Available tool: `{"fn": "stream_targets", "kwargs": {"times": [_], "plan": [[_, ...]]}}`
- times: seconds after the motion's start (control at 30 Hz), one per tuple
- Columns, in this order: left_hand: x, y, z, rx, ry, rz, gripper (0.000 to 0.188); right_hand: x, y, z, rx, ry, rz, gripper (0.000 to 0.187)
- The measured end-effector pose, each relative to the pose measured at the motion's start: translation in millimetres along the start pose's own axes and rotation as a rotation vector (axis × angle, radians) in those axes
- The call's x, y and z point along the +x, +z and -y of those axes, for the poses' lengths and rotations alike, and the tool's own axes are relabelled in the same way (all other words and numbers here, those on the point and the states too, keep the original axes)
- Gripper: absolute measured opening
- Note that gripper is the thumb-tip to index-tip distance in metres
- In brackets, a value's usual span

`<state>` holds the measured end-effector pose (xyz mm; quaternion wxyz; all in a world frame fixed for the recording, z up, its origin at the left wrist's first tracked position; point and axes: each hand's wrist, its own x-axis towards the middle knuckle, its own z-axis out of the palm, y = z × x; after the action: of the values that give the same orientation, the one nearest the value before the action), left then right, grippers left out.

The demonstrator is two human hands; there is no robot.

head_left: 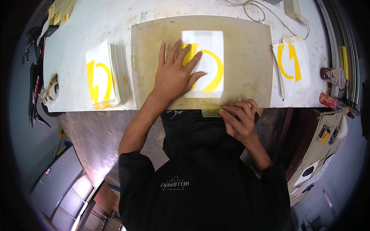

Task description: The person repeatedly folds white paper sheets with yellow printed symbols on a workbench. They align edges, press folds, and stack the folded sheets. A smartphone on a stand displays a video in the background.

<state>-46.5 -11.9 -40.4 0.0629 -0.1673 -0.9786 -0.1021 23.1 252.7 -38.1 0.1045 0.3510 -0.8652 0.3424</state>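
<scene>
A white sheet (214, 46) with a yellow bolt and curved band printed on it lies on a tan board (246, 46) at the middle of the table. My left hand (174, 75) rests on the sheet's left side, fingers spread, covering part of the print. At the board's near edge, my right hand (241, 119) has its fingers closed on a flat, translucent yellowish scraper (210, 112). Its fingertips grip the right end of this piece. A thick stack of similar printed sheets (101, 73) lies left of the board. More printed sheets (296, 57) lie to its right.
A white cable (266, 17) loops over the table's far right. Along the right edge lie a dark-patterned cup (332, 77) and a red-labelled bottle (330, 101). A calico cat (50, 90) is at the left edge. A cabinet (316, 150) stands right of me.
</scene>
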Motion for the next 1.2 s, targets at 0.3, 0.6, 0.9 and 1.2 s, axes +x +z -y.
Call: {"fn": "stream_targets", "kwargs": {"times": [0.3, 0.6, 0.9, 1.2], "plan": [[-3.7, 10.4, 8.2, -0.29, 0.004, -0.015, 0.06, 27.8, 9.5, -19.4, -0.019, -0.042, 0.09, 0.035], [-2.5, -7.6, 22.0, -0.406, 0.083, 0.139, 0.076, 78.5, 23.8, -41.2, 0.11, 0.01, 0.128, 0.033], [-5.4, -3.5, 18.8, -0.345, 0.068, 0.129, 0.084, 18.4, -13.1, -73.7, -0.264, 0.344, -0.138, 0.035], [-25.2, -2.2, -20.9, -0.622, -0.012, -0.124, 0.024, 22.0, -47.8, -87.3, -0.56, 0.458, -0.285, 0.038]]}}
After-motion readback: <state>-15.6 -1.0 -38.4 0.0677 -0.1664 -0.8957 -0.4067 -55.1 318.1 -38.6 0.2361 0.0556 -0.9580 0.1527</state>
